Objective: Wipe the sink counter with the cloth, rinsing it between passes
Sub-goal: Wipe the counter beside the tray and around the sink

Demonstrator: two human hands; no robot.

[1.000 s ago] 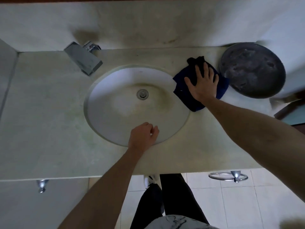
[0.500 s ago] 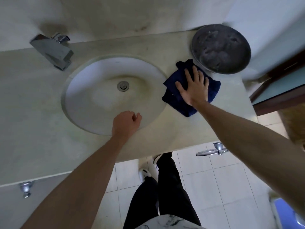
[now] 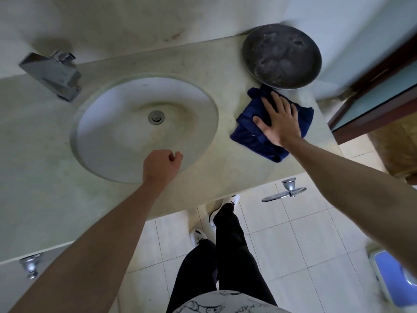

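A dark blue cloth (image 3: pixel 247 132) lies crumpled on the pale stone counter (image 3: pixel 225 71), to the right of the oval sink basin (image 3: pixel 126 123). My right hand (image 3: pixel 278 123) presses flat on the cloth with straight, spread fingers. The cloth's far edge touches a round dark dish (image 3: pixel 282 56). My left hand (image 3: pixel 161 164) rests at the near rim of the basin, its fingers curled into a loose fist and holding nothing. A chrome faucet (image 3: pixel 53 75) stands at the basin's far left; no water runs from it.
The counter's right end stops close to a dark wooden door frame (image 3: pixel 372 102). A chrome towel ring (image 3: pixel 284 194) hangs under the counter's front edge. My legs and shoes stand on the tiled floor below. A blue and white object (image 3: pixel 390 281) sits at the lower right.
My right hand has slid the cloth to the right, away from the basin's edge and under the dark dish. My left hand has stayed at the basin's near rim.
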